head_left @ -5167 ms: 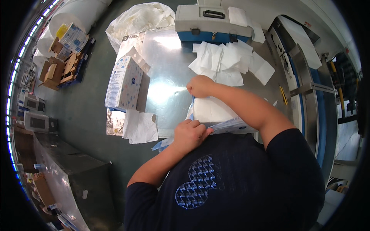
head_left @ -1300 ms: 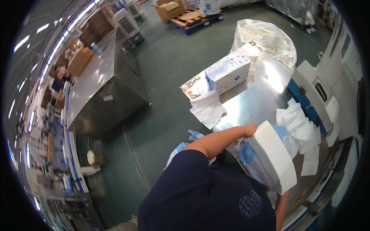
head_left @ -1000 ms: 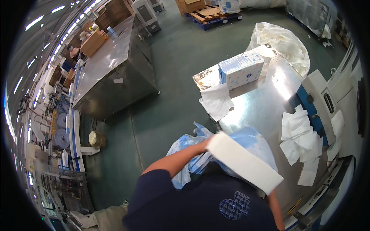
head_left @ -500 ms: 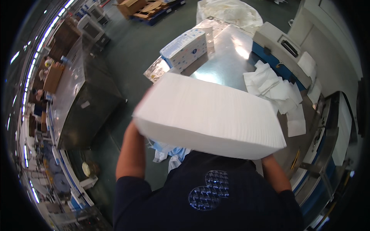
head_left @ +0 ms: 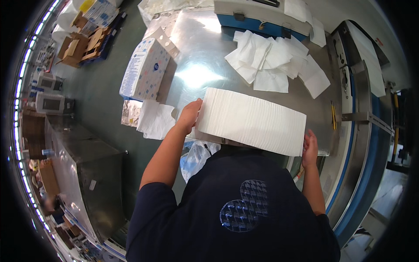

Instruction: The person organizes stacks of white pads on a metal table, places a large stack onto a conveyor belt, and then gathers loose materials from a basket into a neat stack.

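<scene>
A long, thick stack of white folded tissues (head_left: 253, 122) lies level at the front edge of the metal table, just before my chest. At its left end my left hand (head_left: 190, 115) presses with fingers against the side; part of the fingers is hidden behind the stack. My right hand (head_left: 310, 149) is at the opposite end, fingers slightly curled against it, so the stack is held between both hands. Loose white tissue sheets (head_left: 270, 59) lie in a spread heap beyond the stack. To the left stands a white and blue printed tissue pack (head_left: 146, 72).
The metal table (head_left: 192, 56) bears a white and blue machine (head_left: 262, 19) at its far side. A crumpled white sheet (head_left: 156, 120) hangs at the left edge. Yellow pencil-like sticks (head_left: 333, 115) lie at the right, beside a conveyor frame (head_left: 360, 144). A clear bag (head_left: 196, 159) is below.
The stack, raised and tilted close to me before, has come down level to the table's front edge. Both hands moved down with it, and my view has turned.
</scene>
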A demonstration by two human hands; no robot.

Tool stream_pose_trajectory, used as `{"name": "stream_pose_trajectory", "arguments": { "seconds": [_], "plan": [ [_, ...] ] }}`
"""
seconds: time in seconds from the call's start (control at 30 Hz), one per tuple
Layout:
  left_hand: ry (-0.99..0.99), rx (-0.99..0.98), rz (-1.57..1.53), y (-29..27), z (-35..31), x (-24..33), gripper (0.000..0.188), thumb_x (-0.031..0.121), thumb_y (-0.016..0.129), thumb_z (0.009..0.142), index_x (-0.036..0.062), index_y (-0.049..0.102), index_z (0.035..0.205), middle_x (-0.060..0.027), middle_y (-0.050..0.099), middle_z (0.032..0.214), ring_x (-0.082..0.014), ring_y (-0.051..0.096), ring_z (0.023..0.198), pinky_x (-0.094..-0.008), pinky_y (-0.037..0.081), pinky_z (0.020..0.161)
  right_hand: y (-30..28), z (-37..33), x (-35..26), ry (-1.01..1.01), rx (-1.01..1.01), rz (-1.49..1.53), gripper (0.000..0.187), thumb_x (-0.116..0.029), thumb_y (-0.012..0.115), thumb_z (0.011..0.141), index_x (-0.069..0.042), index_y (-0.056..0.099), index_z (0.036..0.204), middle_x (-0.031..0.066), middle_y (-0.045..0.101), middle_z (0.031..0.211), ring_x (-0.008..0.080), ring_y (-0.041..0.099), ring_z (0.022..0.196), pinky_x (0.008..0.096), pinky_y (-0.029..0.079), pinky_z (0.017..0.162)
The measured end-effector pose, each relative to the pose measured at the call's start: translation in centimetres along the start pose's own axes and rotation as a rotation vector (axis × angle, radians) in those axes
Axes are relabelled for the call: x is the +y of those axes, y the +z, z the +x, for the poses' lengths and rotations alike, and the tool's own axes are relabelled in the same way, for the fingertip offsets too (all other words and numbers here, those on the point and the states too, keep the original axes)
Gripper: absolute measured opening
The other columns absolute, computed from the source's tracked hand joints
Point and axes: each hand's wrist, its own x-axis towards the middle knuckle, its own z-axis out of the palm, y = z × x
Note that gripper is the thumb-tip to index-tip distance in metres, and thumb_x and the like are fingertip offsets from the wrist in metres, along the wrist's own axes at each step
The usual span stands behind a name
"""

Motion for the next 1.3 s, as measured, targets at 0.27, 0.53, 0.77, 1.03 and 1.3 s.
{"name": "stream_pose_trajectory", "arguments": {
  "seconds": [0.27,0.53,0.77,1.03,1.3],
  "plan": [
    [0.407,-0.085,0.291,-0.5,1.1,0.7,0.070,0.027,0.060,0.080,0.0023,0.023,0.134,-0.0167,0.047,0.121,-0.0240,0.048,0.108,-0.0345,0.039,0.091,11.3,-2.1,-0.3,-0.052,-0.247,-0.172,0.061,-0.012,0.050,0.084,-0.005,0.019,0.136,0.0136,0.039,0.128,0.0222,0.040,0.115,0.0337,0.032,0.096],
    [0.461,0.149,0.344,-11.0,3.1,4.5,0.065,0.027,0.063,0.076,0.0043,0.034,0.130,-0.0175,0.051,0.118,-0.0260,0.052,0.104,-0.0339,0.041,0.088,20.3,-0.3,1.8,-0.130,-0.383,-0.166,0.066,-0.005,0.054,0.079,-0.003,0.020,0.136,0.0138,0.038,0.130,0.0219,0.039,0.117,0.0325,0.033,0.096],
    [0.461,0.599,0.861,-10.8,3.5,3.5,0.071,0.037,0.061,0.072,-0.0006,0.036,0.127,-0.0225,0.043,0.126,-0.0362,0.044,0.114,-0.0395,0.037,0.092,22.8,1.0,0.9,-0.148,-0.474,-0.191,0.062,-0.008,0.058,0.078,-0.001,0.027,0.132,0.0156,0.042,0.125,0.0225,0.044,0.113,0.0320,0.036,0.094],
    [1.075,0.523,1.207,3.9,0.7,2.0,0.045,0.026,0.062,0.070,0.0110,0.053,0.112,-0.0171,0.043,0.125,-0.0372,0.033,0.122,-0.0568,0.025,0.095,22.2,4.5,1.8,-0.101,-0.444,-0.187,0.044,-0.019,0.060,0.080,0.001,0.045,0.116,0.0134,0.054,0.108,0.0192,0.052,0.097,0.0311,0.042,0.084],
    [1.085,0.470,0.724,11.2,0.4,-0.3,0.020,-0.002,0.053,0.074,0.0027,0.060,0.092,-0.0148,0.052,0.113,-0.0373,0.043,0.114,-0.0417,0.037,0.093,20.7,5.2,-0.1,0.064,-0.608,-0.157,0.048,-0.033,0.061,0.080,0.003,0.045,0.108,0.0144,0.060,0.095,0.0192,0.059,0.082,0.0302,0.048,0.072]
  ]
}}
